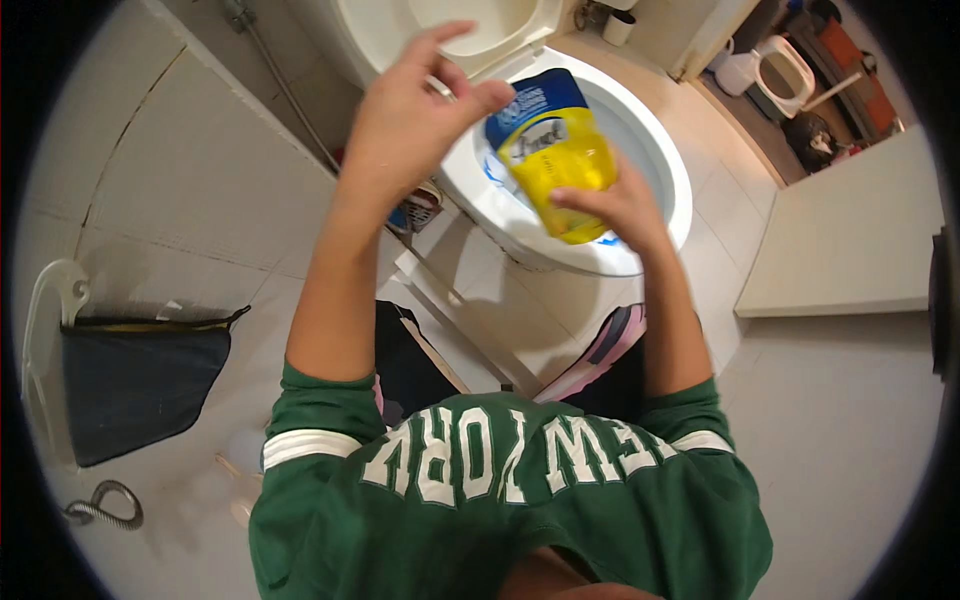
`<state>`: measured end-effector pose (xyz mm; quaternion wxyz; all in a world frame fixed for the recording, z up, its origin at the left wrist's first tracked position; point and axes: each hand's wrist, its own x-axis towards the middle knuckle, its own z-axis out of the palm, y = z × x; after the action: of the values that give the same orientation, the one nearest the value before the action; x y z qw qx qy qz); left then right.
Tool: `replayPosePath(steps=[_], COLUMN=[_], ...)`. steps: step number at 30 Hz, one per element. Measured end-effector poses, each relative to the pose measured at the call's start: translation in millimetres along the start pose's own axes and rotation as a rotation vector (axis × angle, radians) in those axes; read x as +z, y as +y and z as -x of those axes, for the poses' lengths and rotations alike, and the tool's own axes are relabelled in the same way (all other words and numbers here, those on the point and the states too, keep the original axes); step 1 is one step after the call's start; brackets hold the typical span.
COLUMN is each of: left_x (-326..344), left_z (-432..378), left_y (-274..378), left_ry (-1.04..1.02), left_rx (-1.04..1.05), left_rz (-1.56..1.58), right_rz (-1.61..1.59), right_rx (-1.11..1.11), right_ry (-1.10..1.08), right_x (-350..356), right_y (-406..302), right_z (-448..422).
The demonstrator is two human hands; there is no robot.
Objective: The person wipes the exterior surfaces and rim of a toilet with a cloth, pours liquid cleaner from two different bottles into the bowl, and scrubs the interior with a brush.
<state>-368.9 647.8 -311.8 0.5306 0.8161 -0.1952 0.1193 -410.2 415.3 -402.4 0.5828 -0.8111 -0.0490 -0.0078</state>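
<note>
My right hand point(622, 199) grips a yellow and blue plastic refill pouch point(559, 161) by its side, thumb across its front. The pouch bears writing and is tilted above the white toilet bowl point(667, 225). My left hand point(420, 112) holds nothing, its fingers bent and apart. Its thumb tip is at the pouch's blue upper corner; I cannot tell whether they touch. Blue streaks of liquid point(493, 171) show on the bowl's inner wall. The pouch hides much of the bowl. Behind it, the toilet seat and lid point(360, 30) are raised.
A low partition point(480, 330) crosses the floor between me and the toilet. To the left are a metal hose point(289, 112) and a dark zippered pouch point(150, 390) hanging on the wall. A pale door point(847, 232) stands at the right, beside a doorway with stored items.
</note>
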Motion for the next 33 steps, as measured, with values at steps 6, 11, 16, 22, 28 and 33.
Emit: replayPosePath(steps=[6, 11, 16, 22, 28, 33], left_x=[-18, -24, -23, -7, 4, 18], left_z=[16, 30, 30, 32, 32, 27], left_y=[-34, -43, -46, -53, -70, -87], left_ry=[-0.015, -0.028, -0.035, -0.071, -0.071, -0.063], left_rx=[-0.195, -0.271, -0.278, -0.303, -0.356, -0.388], left_rz=[0.185, 0.148, 0.134, 0.132, 0.158, 0.17], right_rz=[0.619, 0.753, 0.808, 0.913, 1.068, 1.137], right_rx=[0.203, 0.118, 0.054, 0.117, 0.256, 0.334], right_ry=[-0.053, -0.156, -0.087, 0.05, 0.104, 0.035], right_x=[-69, -63, -49, -80, -139, -174], right_y=[-8, 0, 6, 20, 37, 28], right_z=[-6, -38, -76, -100, -64, -5])
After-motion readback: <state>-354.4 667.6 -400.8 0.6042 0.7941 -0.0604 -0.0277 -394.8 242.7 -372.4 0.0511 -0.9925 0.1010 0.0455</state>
